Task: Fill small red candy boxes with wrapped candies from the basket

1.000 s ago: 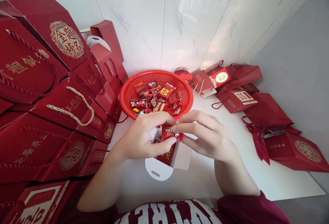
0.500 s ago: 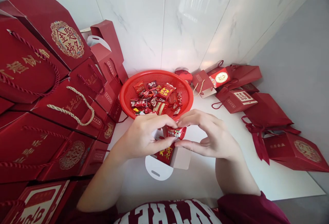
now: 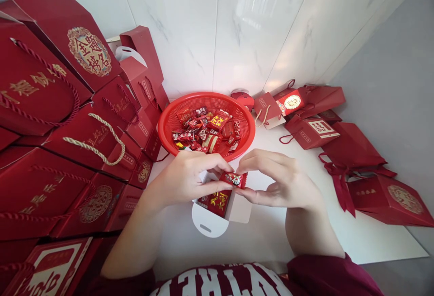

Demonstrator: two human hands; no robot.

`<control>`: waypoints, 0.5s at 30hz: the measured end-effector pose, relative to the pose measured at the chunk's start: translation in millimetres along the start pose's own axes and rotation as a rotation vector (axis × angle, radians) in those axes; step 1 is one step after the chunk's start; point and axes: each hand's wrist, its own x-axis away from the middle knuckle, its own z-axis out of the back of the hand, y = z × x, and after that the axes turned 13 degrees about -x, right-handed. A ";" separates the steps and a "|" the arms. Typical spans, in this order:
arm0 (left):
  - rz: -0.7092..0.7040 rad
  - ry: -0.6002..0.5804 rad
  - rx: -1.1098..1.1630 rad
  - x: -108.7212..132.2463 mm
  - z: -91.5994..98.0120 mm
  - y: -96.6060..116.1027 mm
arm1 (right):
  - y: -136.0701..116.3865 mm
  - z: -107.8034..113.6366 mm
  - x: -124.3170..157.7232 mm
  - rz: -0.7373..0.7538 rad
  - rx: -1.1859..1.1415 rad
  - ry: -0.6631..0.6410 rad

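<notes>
Between my two hands is a small red wrapped candy (image 3: 233, 179), pinched at its two ends. My left hand (image 3: 190, 176) is closed on its left side, thumb below and fingers above. On the other end, my right hand (image 3: 276, 176) pinches with fingertips and thumb. Just under the candy stands an open gift box (image 3: 239, 210), its white inner flaps spread out. Red-and-gold wrapped sweets (image 3: 219, 202) lie inside it, partly hidden by my left hand. Behind my hands is a red plastic basket (image 3: 206, 96) holding many wrapped candies.
Red gift boxes (image 3: 79, 128) with rope handles are stacked high along the left. More red gift boxes and bags (image 3: 352, 149) line the right side of the white table (image 3: 366, 246). A marbled tile wall (image 3: 190, 29) rises behind the basket.
The candy has tilted between my fingers and sits slightly higher over the box. My right hand has shifted a little right, and both hands still hold the candy.
</notes>
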 end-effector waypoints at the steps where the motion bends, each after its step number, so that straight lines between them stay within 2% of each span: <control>1: 0.022 -0.023 0.007 -0.1 0.7 0.7 | 0.9 -1.0 0.5 0.002 -0.002 0.000; 8: 0.149 -0.157 0.199 -0.4 3.7 3.9 | 4.9 -6.5 2.6 0.013 -0.037 0.022; 11: 0.228 -0.250 0.313 -2.3 4.8 3.1 | 5.1 -10.2 1.0 0.058 -0.035 0.070; 15: 0.247 -0.358 0.423 -5.8 3.0 3.6 | 5.6 -17.1 -1.1 0.126 -0.003 0.152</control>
